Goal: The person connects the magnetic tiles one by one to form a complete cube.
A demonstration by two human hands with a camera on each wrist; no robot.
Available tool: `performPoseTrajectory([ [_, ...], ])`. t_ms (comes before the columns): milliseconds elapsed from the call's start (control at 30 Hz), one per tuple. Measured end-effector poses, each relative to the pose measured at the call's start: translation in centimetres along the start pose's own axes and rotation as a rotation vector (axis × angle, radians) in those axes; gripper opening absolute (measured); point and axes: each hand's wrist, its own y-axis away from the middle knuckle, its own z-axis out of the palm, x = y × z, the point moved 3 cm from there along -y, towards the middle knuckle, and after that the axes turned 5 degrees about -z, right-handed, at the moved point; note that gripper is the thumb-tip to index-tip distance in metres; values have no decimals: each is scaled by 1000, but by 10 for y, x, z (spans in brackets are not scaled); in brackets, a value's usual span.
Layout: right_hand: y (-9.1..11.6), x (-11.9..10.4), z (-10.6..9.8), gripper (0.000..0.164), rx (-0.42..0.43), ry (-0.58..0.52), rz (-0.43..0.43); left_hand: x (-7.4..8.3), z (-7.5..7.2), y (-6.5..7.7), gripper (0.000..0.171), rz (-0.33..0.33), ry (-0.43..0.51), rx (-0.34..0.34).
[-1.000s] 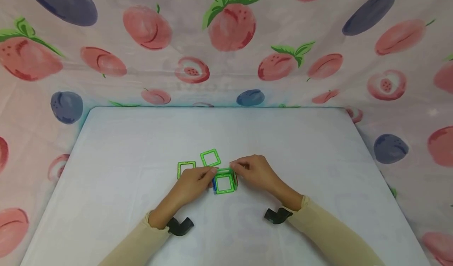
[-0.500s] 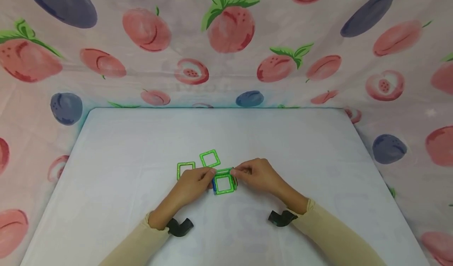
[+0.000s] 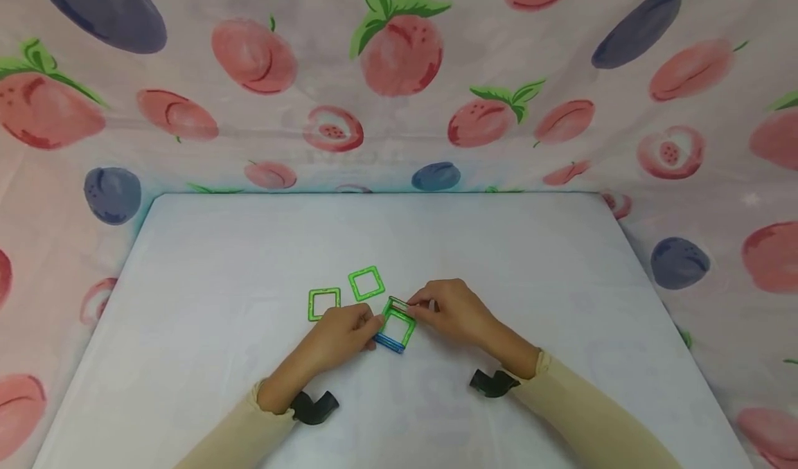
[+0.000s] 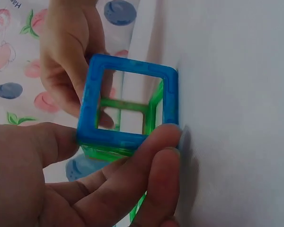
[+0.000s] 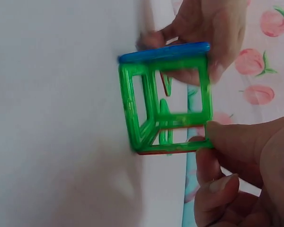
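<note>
A small open box of see-through magnetic tiles, made of several green square frames and one blue tile [image 3: 390, 343], stands on the table between the hands. In the head view the blue tile faces the front; the left wrist view shows it squarely. My left hand [image 3: 343, 334] grips the box's left side, thumb on one edge and fingers against the other. My right hand [image 3: 455, 310] pinches the rim of a green tile [image 5: 175, 148] at the far right side between thumb and fingers. A reddish edge shows along that tile in the right wrist view.
Two loose green square tiles lie flat behind the left hand: one tile [image 3: 362, 271] farther back, another tile [image 3: 324, 291] to the left, partly covered by the hand. The white table [image 3: 530, 247] ends at a fruit-print cloth [image 3: 386, 122]. Black curved pieces sit at both wrists.
The box has turned between the hands, so its blue tile has swung from the left side to the front. My right hand first shifted slightly along the rim. The loose tiles stay put.
</note>
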Motion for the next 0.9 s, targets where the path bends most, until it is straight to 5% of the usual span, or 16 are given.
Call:
performPoseTrajectory([
  [300, -14, 7, 1, 13, -34, -13, -73, 5, 4, 6, 28, 0, 19, -41],
  [900, -19, 16, 5, 11, -54, -67, -61, 6, 5, 11, 24, 40, -57, -75],
])
